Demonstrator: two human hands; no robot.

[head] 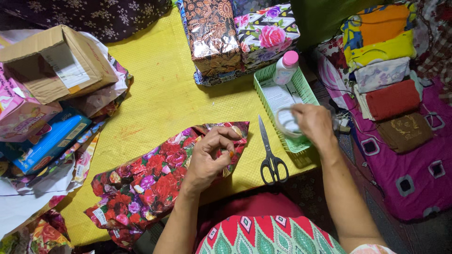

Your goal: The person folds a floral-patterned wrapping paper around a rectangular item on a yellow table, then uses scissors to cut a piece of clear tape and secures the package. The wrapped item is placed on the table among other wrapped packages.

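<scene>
Already two wrapped parcels (240,40) sit finished at the far edge of the yellow mat (160,94), one in brown patterned paper, one in a rose print. Nearer, the floral-wrapped package (155,183) lies across the mat's front edge with its pointed end flap folded in but, as far as I can judge, not yet taped down. The green basket (301,87) stands to the right, with a pink-capped white bottle (286,67) standing in it. Black-handled scissors (270,153) lie shut between the package and the basket. The right hand (313,124) is closed around a roll of clear tape (287,123) over the basket. The left hand (209,157) hovers over the flap, its thumb and fingertips pinched together, apparently on something very small that I cannot make out. So the wrapping looks largely done; sealing this end appears to remain.
</scene>
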